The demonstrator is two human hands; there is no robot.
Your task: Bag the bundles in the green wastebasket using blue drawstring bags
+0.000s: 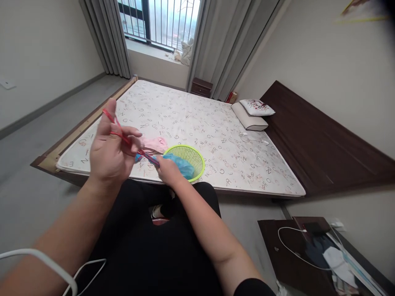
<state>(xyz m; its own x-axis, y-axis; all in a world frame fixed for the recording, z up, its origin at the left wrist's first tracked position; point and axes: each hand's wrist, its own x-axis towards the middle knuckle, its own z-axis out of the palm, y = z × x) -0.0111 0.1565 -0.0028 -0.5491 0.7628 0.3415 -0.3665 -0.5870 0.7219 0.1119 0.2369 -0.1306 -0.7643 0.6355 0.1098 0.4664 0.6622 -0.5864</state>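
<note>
My left hand (111, 150) is raised over the near left part of the bed, with a red yarn (116, 120) looped round its upright thumb and fingers. The other fingers curl in around the strand. From there the yarn runs taut, down to the right, to my right hand (169, 170), which pinches a bundle of red and dark blue strands (149, 157). Just beyond my right hand stands a lime green basket (199, 154) holding a crumpled blue plastic bag (182, 165). A pink knitted piece (156, 144) lies on the mattress behind the strands, left of the basket.
The patterned mattress (212, 131) spreads out ahead, with a pillow (256, 107) by the dark headboard (317, 135). At right, a bedside table (277, 246) bears a cable and cloth items. A white cable (40, 253) crosses close by my left forearm.
</note>
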